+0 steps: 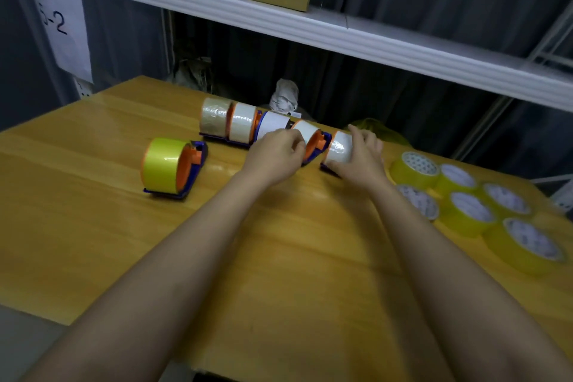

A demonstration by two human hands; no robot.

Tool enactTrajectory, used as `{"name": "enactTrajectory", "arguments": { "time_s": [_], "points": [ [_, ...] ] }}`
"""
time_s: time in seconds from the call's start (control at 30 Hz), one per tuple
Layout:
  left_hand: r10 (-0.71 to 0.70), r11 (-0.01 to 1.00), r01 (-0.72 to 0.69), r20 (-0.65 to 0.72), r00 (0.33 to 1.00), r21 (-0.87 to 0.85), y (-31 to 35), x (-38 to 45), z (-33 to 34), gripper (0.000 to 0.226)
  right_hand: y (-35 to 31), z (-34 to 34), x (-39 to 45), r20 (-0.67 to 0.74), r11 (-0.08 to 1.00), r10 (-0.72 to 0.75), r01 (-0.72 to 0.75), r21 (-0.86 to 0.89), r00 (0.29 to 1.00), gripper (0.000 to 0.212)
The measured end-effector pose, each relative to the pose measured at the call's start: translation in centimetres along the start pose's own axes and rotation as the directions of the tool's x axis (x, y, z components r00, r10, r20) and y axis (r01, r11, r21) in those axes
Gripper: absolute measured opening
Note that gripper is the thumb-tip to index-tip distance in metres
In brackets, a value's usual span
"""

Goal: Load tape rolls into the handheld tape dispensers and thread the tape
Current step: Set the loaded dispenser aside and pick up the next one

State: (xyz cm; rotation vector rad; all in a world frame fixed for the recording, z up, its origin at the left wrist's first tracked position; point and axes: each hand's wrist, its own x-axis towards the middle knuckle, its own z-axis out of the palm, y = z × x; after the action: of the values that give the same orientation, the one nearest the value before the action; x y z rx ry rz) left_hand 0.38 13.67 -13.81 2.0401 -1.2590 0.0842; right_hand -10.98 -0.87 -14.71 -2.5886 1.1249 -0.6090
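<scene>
Hands both at the far row of dispensers (245,130). Right hand (359,161) wraps the end roll (339,147), fingers curled over it, thumb low near the blue base. Left hand (274,156) has fingers curled at the next dispenser (314,141); looks like a pinch on its orange hub or frame, but the contact point is hidden, so I can't be sure.

Row holds five whitish rolls already seated, side by side and touching. One loaded yellow dispenser (173,167) sits apart at the left. Six spare yellow rolls (471,205) lie flat at the right of the table (279,257).

My read: loading or seating the end unit. To do it well:
- brace the base with one hand and push the roll square onto the hub, no tilt
- keep the neighbour from sliding; the units are packed tight
- find the tape's free end before threading, adhesive side facing the cutter
</scene>
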Motion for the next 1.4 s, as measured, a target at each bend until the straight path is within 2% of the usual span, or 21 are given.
{"name": "enactTrajectory", "arguments": {
  "time_s": [0.1,0.17,0.33,0.53,0.63,0.73,0.83,0.9,0.97,1.03,1.07,1.17,1.27,1.4],
  "points": [
    [-0.017,1.000,0.016,0.071,0.997,0.010,0.4,0.6,1.1,0.026,1.6,0.4,1.8,0.145,0.998,0.024,-0.016,-0.053,0.989,0.114],
    [-0.032,0.999,0.033,0.096,0.995,-0.009,0.4,0.9,1.7,0.026,2.4,0.7,2.7,0.198,1.000,0.023,-0.020,-0.018,0.980,0.117],
    [-0.060,0.997,0.066,0.115,0.992,-0.044,0.1,0.9,1.9,0.024,3.2,1.1,2.9,0.085,0.995,-0.013,0.004,0.098,0.996,0.093],
    [-0.060,0.993,0.068,0.080,0.995,-0.098,-0.4,0.0,1.8,0.026,2.4,0.5,0.6,0.000,0.992,-0.008,0.008,0.129,1.000,0.088],
    [-0.061,0.971,0.080,0.091,0.994,-0.225,-0.1,-0.6,1.7,0.033,1.3,-0.3,-2.0,-0.100,0.986,-0.032,0.048,0.160,0.995,0.086],
    [-0.052,0.900,0.120,0.169,0.984,-0.419,0.9,-1.8,1.2,0.043,-0.1,-0.9,-5.3,-0.195,0.980,-0.077,0.110,0.168,0.978,0.084],
    [-0.027,0.773,0.176,0.245,0.969,-0.609,2.1,-3.3,0.8,0.031,-1.5,-0.4,-8.4,-0.241,0.970,-0.145,0.186,0.157,0.960,0.083],
    [-0.018,0.703,0.182,0.239,0.971,-0.688,2.4,-3.9,1.0,0.026,-2.2,0.1,-9.9,-0.261,0.966,-0.169,0.212,0.145,0.950,0.085],
    [-0.061,0.605,0.220,0.231,0.971,-0.765,2.2,-4.2,0.9,0.022,-2.1,0.0,-10.7,-0.237,0.937,-0.159,0.222,0.270,0.958,0.087],
    [-0.104,0.496,0.268,0.249,0.963,-0.826,1.6,-4.4,1.0,0.021,-1.8,-0.6,-11.2,-0.175,0.841,-0.117,0.192,0.506,0.978,0.083],
    [-0.122,0.462,0.281,0.254,0.960,-0.841,1.3,-4.3,1.0,0.021,-1.4,-0.8,-11.3,-0.165,0.804,-0.123,0.196,0.562,0.979,0.076],
    [-0.170,0.384,0.295,0.247,0.954,-0.875,0.6,-4.3,1.5,0.019,-0.3,-1.3,-10.9,-0.104,0.838,-0.236,0.257,0.481,0.966,0.054],
    [-0.228,0.367,0.325,0.254,0.940,-0.872,0.7,-4.0,2.0,0.019,0.3,-1.7,-10.2,0.067,0.861,-0.268,0.208,0.463,0.961,0.049],
    [-0.198,0.447,0.275,0.206,0.958,-0.851,0.4,-3.8,2.6,0.014,0.6,-1.0,-9.9,0.056,0.793,-0.220,0.145,0.592,0.974,0.051]
  ]
}}
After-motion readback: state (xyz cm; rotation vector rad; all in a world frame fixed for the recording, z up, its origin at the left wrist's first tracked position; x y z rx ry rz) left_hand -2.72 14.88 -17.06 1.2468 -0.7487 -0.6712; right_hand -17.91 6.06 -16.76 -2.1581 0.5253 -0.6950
